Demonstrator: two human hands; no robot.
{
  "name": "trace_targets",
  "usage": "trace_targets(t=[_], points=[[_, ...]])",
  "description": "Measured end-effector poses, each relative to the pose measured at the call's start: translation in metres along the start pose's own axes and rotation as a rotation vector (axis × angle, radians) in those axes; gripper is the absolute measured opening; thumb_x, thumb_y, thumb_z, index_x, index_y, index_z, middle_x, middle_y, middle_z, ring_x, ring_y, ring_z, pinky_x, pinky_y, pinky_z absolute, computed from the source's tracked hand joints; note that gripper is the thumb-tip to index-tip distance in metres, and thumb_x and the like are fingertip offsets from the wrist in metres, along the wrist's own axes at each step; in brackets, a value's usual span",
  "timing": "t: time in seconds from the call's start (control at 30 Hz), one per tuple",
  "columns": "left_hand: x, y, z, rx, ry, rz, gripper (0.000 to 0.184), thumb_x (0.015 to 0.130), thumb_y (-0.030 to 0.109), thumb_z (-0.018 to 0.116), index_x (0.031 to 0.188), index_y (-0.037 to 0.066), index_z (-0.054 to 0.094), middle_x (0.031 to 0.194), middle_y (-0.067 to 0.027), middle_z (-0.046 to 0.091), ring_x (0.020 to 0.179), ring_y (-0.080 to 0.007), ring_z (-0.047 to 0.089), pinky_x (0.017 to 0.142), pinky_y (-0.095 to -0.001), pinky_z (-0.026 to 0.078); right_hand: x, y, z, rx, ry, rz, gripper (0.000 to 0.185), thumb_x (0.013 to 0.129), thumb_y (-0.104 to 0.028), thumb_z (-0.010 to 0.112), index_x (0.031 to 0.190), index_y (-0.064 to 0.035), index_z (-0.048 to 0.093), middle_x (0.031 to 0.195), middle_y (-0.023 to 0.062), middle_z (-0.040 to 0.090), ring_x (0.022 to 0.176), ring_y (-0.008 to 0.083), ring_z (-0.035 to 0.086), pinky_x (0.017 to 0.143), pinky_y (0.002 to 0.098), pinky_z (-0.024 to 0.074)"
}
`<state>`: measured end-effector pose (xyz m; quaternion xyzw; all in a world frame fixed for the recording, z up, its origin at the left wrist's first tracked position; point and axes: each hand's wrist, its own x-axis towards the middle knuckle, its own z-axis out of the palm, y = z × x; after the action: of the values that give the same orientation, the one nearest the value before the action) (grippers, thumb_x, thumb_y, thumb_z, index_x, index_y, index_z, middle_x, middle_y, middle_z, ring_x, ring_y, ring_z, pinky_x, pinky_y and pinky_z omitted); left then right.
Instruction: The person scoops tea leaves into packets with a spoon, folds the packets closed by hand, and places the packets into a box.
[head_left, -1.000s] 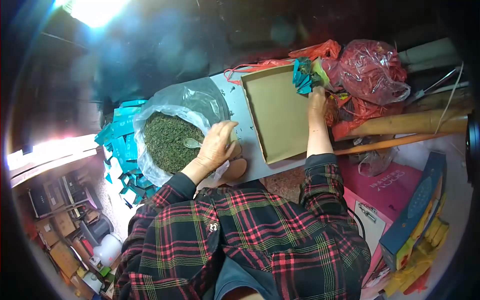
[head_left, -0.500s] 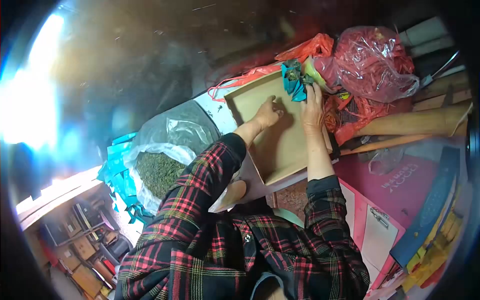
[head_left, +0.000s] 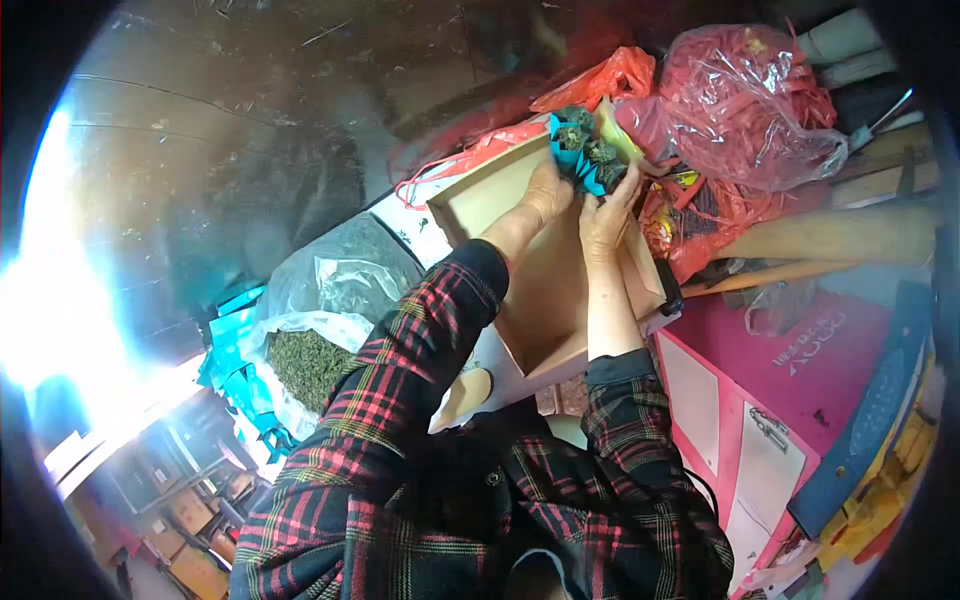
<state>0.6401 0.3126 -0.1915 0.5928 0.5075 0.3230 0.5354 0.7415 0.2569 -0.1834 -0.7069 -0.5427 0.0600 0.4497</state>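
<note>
Several small teal packets (head_left: 572, 150) filled with dark green leaves stand upright in the far right corner of a shallow cardboard box (head_left: 545, 300). My left hand (head_left: 545, 192) is closed at their left side, its fingertips partly hidden. From the right, my right hand (head_left: 608, 218) has its fingers bent around the near packets. A clear plastic bag of dried leaves (head_left: 305, 368) lies to the left, partly covered by my left sleeve. Beside that bag are flat teal packets (head_left: 235, 345).
A pink plastic bag (head_left: 745, 110) sits right of the box, with red bags (head_left: 610, 80) behind it. Bamboo poles (head_left: 830, 235) extend rightward. A magenta box (head_left: 800, 350) and a long blue box (head_left: 865, 420) stand at the lower right.
My left hand has moved from the leaf bag, across the box, to the teal packets. My right hand has stayed by the packets. The view has shifted, and the box appears tilted.
</note>
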Motion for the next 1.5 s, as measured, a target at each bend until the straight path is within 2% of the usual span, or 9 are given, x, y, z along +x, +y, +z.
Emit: trace_targets(t=[0.2, 0.27, 0.33, 0.43, 0.67, 0.97, 1.2, 1.4, 1.5], points=[[-0.009, 0.026, 0.005, -0.220, 0.033, 0.150, 0.042, 0.084, 0.012, 0.053, 0.124, 0.004, 0.043, 0.111, -0.0165, 0.059, 0.106, -0.0307, 0.055, 0.094, -0.0383, 0.041, -0.005, 0.015, 0.016, 0.039, -0.053, 0.029, 0.076, 0.077, 0.001, 0.056, 0.141, 0.0005, 0.017, 0.141, 0.0278, 0.027, 0.130, 0.0408, 0.029, 0.109, 0.0438, 0.0244], [0.000, 0.022, 0.015, -0.596, -0.018, 0.097, 0.057, 0.077, 0.007, 0.058, 0.128, 0.001, 0.034, 0.120, -0.0219, 0.052, 0.114, -0.0330, 0.050, 0.098, -0.0395, 0.038, -0.006, 0.023, 0.021, 0.065, -0.054, 0.017, 0.073, 0.081, 0.000, 0.055, 0.142, 0.0000, 0.015, 0.142, 0.0281, 0.025, 0.132, 0.0403, 0.028, 0.110, 0.0434, 0.0232], [0.001, 0.017, 0.022, -0.786, -0.044, 0.068, 0.065, 0.074, 0.005, 0.061, 0.131, -0.001, 0.029, 0.125, -0.0246, 0.048, 0.118, -0.0342, 0.047, 0.101, -0.0400, 0.037, -0.004, 0.031, 0.024, 0.522, -0.060, 0.356, 0.066, 0.087, -0.005, 0.049, 0.143, -0.0010, 0.014, 0.144, 0.0269, 0.024, 0.131, 0.0376, 0.029, 0.110, 0.0416, 0.0238], [0.003, 0.008, 0.031, 0.069, 0.113, -0.269, 0.078, 0.072, 0.008, 0.062, 0.134, -0.005, 0.017, 0.132, -0.0309, 0.036, 0.122, -0.0409, 0.041, 0.104, -0.0426, 0.034, -0.007, 0.030, 0.025, 0.712, -0.049, 0.488, 0.060, 0.092, -0.012, 0.042, 0.144, -0.0018, 0.014, 0.145, 0.0248, 0.023, 0.132, 0.0348, 0.030, 0.110, 0.0395, 0.0240], [0.013, -0.003, 0.036, 0.102, 0.081, -0.295, 0.081, 0.070, 0.011, 0.065, 0.133, -0.007, 0.017, 0.130, -0.0332, 0.035, 0.121, -0.0445, 0.039, 0.104, -0.0427, 0.033, -0.002, 0.019, 0.026, 0.669, -0.025, 0.471, 0.056, 0.098, -0.030, 0.028, 0.144, -0.0023, 0.015, 0.146, 0.0202, 0.026, 0.132, 0.0276, 0.032, 0.110, 0.0350, 0.0232], [0.002, 0.011, 0.017, -0.159, -0.102, 0.087, 0.072, 0.069, 0.013, 0.070, 0.125, -0.004, 0.028, 0.122, -0.0262, 0.047, 0.115, -0.0392, 0.048, 0.098, -0.0427, 0.039, -0.003, 0.041, 0.038, 0.772, -0.033, 0.604, 0.067, 0.091, -0.012, 0.046, 0.145, -0.0040, 0.006, 0.139, 0.0221, 0.038, 0.127, 0.0281, 0.038, 0.105, 0.0362, 0.0303], [0.027, -0.101, 0.042, 0.347, -0.089, -0.036, 0.065, 0.073, 0.018, 0.067, 0.122, -0.007, 0.031, 0.123, -0.0293, 0.046, 0.114, -0.0428, 0.047, 0.097, -0.0434, 0.039, -0.010, 0.019, 0.030, 0.342, 0.044, 0.339, 0.064, 0.091, -0.020, 0.051, 0.142, -0.0028, 0.017, 0.128, 0.0155, 0.049, 0.112, 0.0241, 0.050, 0.097, 0.0358, 0.0397], [0.025, -0.111, 0.035, 0.702, -0.146, 0.047, 0.062, 0.075, 0.023, 0.063, 0.119, -0.009, 0.034, 0.121, -0.0325, 0.045, 0.113, -0.0470, 0.046, 0.096, -0.0446, 0.040, -0.016, 0.003, 0.019, 0.057, 0.043, 0.189, 0.088, 0.071, 0.006, 0.061, 0.143, -0.0021, 0.010, 0.115, 0.0219, 0.053, 0.099, 0.0278, 0.055, 0.089, 0.0383, 0.0427], [0.020, -0.119, 0.029, 0.811, -0.065, 0.077, 0.025, 0.080, 0.017, 0.049, 0.100, 0.005, 0.058, 0.106, -0.0170, 0.059, 0.097, -0.0319, 0.055, 0.097, -0.0444, 0.031, -0.021, -0.002, 0.011, 0.099, -0.002, 0.268, 0.091, 0.069, 0.007, 0.060, 0.143, -0.0009, 0.009, 0.115, 0.0252, 0.050, 0.099, 0.0320, 0.055, 0.087, 0.0400, 0.0428]])
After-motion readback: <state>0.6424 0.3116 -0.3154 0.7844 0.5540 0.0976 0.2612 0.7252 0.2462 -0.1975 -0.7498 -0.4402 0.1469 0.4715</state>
